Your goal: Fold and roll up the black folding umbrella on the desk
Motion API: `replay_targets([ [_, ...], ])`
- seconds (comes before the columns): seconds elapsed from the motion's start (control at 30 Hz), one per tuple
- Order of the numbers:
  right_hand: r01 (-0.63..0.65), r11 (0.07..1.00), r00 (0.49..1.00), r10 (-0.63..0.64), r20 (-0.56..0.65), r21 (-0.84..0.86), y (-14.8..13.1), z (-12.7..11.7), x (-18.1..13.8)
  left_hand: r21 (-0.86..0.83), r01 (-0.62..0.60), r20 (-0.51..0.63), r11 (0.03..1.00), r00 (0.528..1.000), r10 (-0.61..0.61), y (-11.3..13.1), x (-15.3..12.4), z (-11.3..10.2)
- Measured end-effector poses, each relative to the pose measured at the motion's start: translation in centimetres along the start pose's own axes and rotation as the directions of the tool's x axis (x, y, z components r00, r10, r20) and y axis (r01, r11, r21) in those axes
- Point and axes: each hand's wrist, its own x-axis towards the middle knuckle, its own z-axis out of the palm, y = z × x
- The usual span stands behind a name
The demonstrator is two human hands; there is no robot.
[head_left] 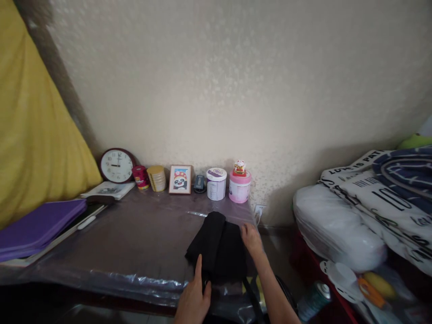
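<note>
A black folded fabric item (216, 247) lies near the right end of the table, with a rolled or doubled section along its left part. Its exact kind does not show. My left hand (195, 294) is at its lower edge, index finger stretched along the fabric and thumb below, with dark material between them. At the right edge, the bent fingers of my right hand (251, 238) grip the fabric; their tips are partly hidden. A black strap (253, 299) hangs down beside my right forearm.
Along the wall stand a clock (117, 165), a pink can (140, 177), a panda picture frame (180, 179), a purple-and-white tub (216, 184) and a pink tub (240, 188) bearing a cat figurine (240, 167). Purple folders (42, 229) lie left. Bedding (381, 193) is piled right.
</note>
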Motion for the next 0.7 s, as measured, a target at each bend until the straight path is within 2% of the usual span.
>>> replay_targets([
  [0.13, -0.065, 0.992, 0.998, 0.062, 0.030, 0.108, 1.0, 0.0, -1.6, -0.060, 0.028, 0.001, 0.998, 1.000, -0.028, 0.0, 0.0, -0.2],
  [0.27, -0.121, 0.959, 0.991, 0.103, 0.084, 0.254, 0.3, 0.6, -2.6, -0.079, 0.054, 0.017, 0.995, 0.998, -0.053, 0.3, -0.1, -0.5],
  [0.47, -0.162, 0.913, 0.986, 0.139, 0.089, 0.375, -0.6, 1.2, -2.3, -0.123, 0.046, 0.014, 0.991, 0.999, -0.044, 0.4, -0.3, -0.6],
  [0.7, -0.119, 0.886, 0.993, 0.097, 0.071, 0.448, -1.4, 0.9, -1.7, -0.135, 0.035, 0.005, 0.990, 0.999, -0.035, 0.4, -0.2, -0.6],
])
